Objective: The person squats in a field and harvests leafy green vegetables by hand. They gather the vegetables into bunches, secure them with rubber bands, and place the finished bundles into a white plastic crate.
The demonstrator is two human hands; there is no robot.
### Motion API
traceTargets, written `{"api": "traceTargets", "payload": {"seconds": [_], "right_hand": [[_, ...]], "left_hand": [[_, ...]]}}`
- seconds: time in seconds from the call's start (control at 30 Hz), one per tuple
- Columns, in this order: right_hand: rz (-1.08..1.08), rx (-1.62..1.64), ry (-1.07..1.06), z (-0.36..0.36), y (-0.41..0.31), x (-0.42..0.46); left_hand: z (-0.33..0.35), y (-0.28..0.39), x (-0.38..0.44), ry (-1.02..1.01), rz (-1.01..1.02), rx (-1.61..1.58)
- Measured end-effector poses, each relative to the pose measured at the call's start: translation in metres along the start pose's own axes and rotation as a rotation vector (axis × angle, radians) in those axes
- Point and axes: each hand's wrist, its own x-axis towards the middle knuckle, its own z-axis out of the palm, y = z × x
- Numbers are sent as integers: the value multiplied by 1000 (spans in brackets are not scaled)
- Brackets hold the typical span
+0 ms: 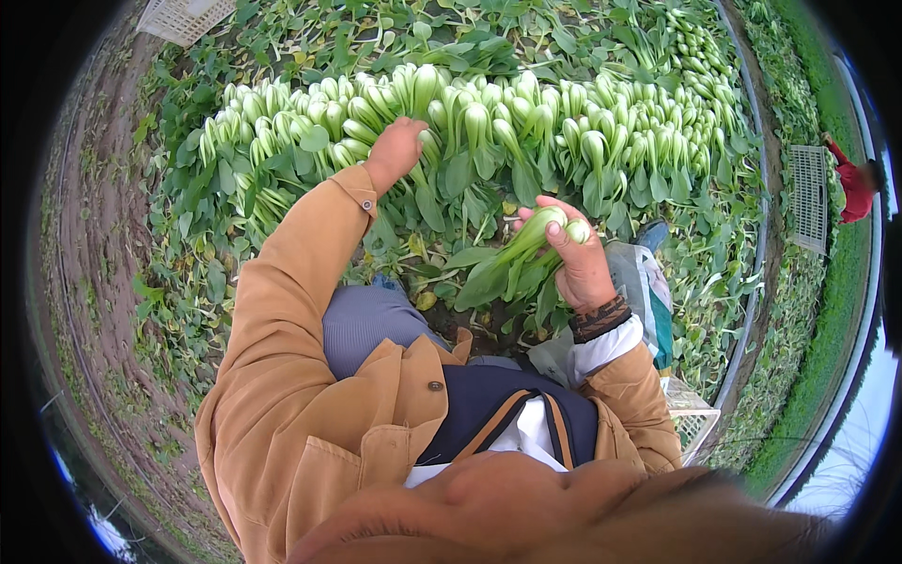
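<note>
My right hand (581, 264) holds two heads of bok choy (525, 243), their pale bases near the thumb and their leaves hanging to the lower left. My left hand (396, 151) reaches into a wide row of cut bok choy (479, 127) laid on the ground, bases upward and leaves towards me. Its fingertips touch the heads at the middle of the row. Whether they grip one is hidden by the back of the hand. Just beyond those fingers, a larger head (425, 88) stands above its neighbours.
Loose leaves (423, 299) litter the soil around my feet. A plastic sack (638, 289) lies by my right leg, with a white crate (687, 412) behind it. Another crate (187, 17) stands far left. Beyond a pale line (750, 141) at right, a person in red (856, 187) is beside a crate (809, 197).
</note>
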Motion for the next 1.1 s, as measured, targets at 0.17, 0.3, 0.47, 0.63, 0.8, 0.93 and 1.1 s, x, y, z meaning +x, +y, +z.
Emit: {"api": "traceTargets", "payload": {"seconds": [0.17, 0.3, 0.47, 0.63, 0.8, 0.93, 1.1], "right_hand": [[91, 193, -67, -4, 9, -3], [46, 298, -149, -1, 0, -5], [6, 408, -191, -1, -8, -23], [-83, 303, -208, 9, -8, -37], [-474, -155, 64, -4, -32, -62], [-479, -4, 18, -5, -26, -65], [-372, 528, -115, -23, -45, -74]], "left_hand": [[11, 7, 28, -84, 201, 333], [7, -5, 18, -58, 215, 254], [-25, 9, 2, -115, 114, -162], [-111, 34, -12, -16, 168, -48], [-225, 235, -43, -257, 358, 38], [-187, 326, -83, -176, 205, -338], [-130, 356, -80, -86, 133, -993]]}}
